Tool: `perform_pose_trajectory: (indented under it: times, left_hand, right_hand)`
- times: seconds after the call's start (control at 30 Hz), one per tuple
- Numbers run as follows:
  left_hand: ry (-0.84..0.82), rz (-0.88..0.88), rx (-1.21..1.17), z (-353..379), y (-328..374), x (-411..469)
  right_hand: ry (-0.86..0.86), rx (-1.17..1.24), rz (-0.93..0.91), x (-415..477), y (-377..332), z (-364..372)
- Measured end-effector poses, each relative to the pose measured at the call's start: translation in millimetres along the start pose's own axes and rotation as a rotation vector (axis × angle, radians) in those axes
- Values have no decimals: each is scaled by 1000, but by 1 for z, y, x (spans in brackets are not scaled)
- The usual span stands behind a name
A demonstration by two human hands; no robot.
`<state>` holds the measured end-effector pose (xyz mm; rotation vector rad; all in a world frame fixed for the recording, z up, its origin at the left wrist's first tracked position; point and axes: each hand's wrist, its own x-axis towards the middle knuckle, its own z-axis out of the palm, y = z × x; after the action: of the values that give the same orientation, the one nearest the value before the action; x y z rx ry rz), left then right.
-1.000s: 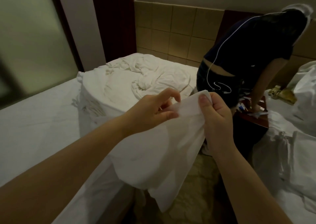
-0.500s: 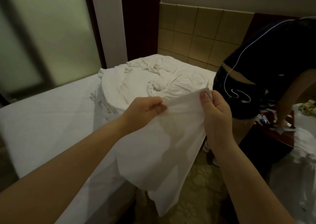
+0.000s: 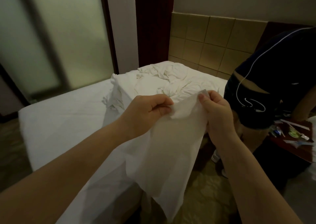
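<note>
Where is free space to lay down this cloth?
Free for the white cloth: the flat white bed sheet, between the frosted glass door and the crumpled white bedding pile. Crowded: the dark red nightstand, littered with packets, and the aisle where another person stands.

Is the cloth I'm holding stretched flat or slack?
Slack. The cloth puckers along its top edge between the left hand and the right hand, which both pinch it, and the rest hangs in loose folds.
</note>
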<state>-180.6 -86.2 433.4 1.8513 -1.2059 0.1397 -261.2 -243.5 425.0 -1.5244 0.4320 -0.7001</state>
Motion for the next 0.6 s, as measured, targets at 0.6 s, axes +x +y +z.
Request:
perform_pose_trajectory:
  times: [0.6]
  left_hand:
    - [78,-29,-42,-10,54,-24]
  right_hand:
    - [-474,-271,-368,-34,-50,-9]
